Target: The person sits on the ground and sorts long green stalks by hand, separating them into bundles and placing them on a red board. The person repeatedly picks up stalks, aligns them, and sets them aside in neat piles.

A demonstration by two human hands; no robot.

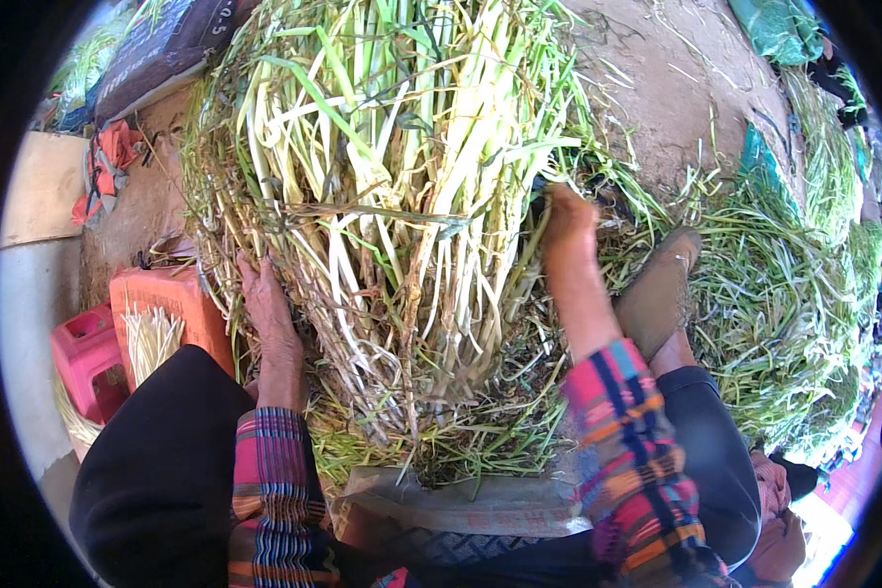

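Observation:
A large heap of long green-and-white plant stalks (411, 191) lies before me, paler and thinner at the end nearest me. My left hand (268, 309) rests against the heap's left side, fingers pointing away from me; part of it is hidden by stalks. On the other side, my right hand (569, 228) touches the heap's right edge, slightly blurred, its fingertips hidden among leaves. Whether it grips any stalks cannot be made out. Loose trimmings (478, 456) lie under the near end of the heap.
At left stand an orange-red container (213, 309), a bundle of thin pale strips (151, 342) and a pink plastic stool (88, 356). A shoe (661, 287) is beside my right hand. More green leaves (772, 338) are piled at right. A printed sack (165, 55) lies at upper left.

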